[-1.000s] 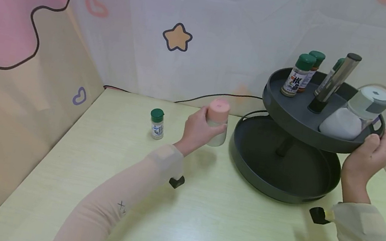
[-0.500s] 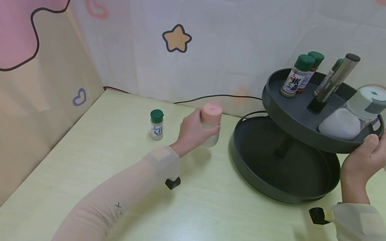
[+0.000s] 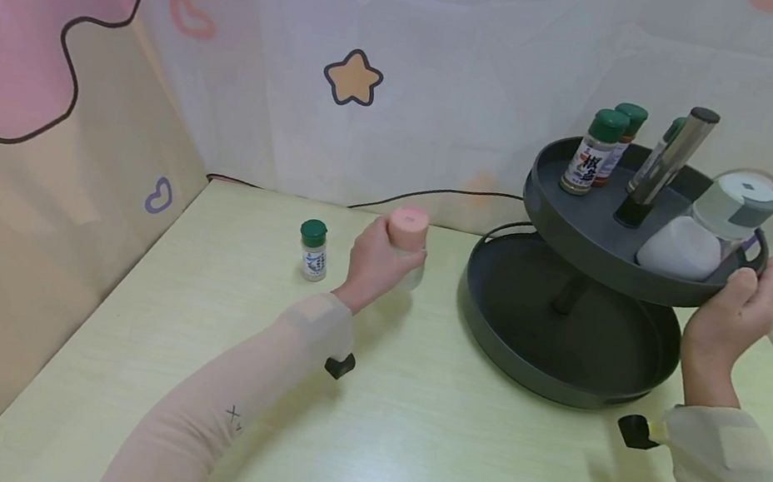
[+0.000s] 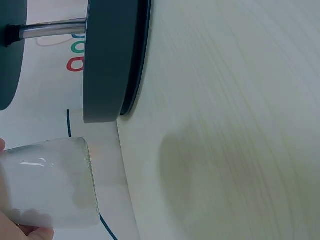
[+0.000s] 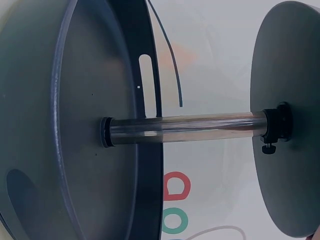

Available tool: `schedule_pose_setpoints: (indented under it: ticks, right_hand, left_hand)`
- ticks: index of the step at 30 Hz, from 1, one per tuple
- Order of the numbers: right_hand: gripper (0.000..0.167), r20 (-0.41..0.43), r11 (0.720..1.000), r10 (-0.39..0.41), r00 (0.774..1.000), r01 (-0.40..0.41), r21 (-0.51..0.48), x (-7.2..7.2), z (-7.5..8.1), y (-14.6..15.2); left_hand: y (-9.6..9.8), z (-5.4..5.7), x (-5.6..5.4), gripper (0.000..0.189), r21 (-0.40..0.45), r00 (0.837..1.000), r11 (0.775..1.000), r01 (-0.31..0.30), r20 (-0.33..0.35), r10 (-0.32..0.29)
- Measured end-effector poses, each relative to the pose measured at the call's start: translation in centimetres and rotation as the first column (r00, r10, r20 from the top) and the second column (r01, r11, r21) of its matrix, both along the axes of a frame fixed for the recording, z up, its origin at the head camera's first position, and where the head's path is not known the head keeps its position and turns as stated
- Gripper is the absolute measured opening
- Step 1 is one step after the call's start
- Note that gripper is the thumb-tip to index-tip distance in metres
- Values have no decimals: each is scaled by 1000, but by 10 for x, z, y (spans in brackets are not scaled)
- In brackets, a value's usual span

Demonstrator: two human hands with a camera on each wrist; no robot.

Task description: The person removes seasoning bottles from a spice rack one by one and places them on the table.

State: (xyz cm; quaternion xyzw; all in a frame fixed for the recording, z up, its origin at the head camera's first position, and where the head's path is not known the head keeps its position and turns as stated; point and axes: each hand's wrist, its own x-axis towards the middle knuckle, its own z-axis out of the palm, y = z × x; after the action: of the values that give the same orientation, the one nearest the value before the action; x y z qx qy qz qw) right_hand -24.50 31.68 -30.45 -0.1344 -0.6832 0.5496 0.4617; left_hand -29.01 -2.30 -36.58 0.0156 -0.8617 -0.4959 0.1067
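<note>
My left hand (image 3: 377,261) grips a clear jar with a pink lid (image 3: 408,228), held above the table; its glass body (image 4: 50,182) fills the lower left of the left wrist view. A two-tier dark round rack stands to the right. At the right edge of its upper tray (image 3: 583,243), my right hand (image 3: 729,329) holds the rim near the handle. On that tray sit several green-capped spice bottles (image 3: 587,159) and a white-capped jar (image 3: 707,229). The lower tray (image 3: 492,342) holds nothing visible.
A green-capped spice bottle (image 3: 313,250) stands on the table (image 3: 399,445), left of my left hand. A metal pole (image 5: 190,129) joins the two tiers. Behind lies a patterned cloth backdrop (image 3: 391,23), with a thin black cable (image 3: 440,192) along its base.
My left hand has moved left with the pink-lidded jar, away from the rack and closer to the lone spice bottle. My right hand stays at the upper tray's rim.
</note>
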Motion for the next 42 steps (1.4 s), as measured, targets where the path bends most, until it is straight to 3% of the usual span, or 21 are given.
schedule_pose_setpoints:
  ticks: [12, 28, 42]
  right_hand:
    - [20, -1, 1000, -12, 1000, 12, 28, -1, -2, 1]
    - [20, -6, 999, -2, 1000, 2, 33, 1, -3, 1]
    - [21, 7, 1000, -3, 1000, 3, 16, -1, -2, 1]
  left_hand:
    - [-10, -4, -2, 52, 34, 999, 999, -23, 46, 22]
    - [-20, -14, -6, 54, 10, 997, 998, -55, 60, 54]
    - [-32, -22, -9, 55, -25, 996, 996, -83, 22, 84]
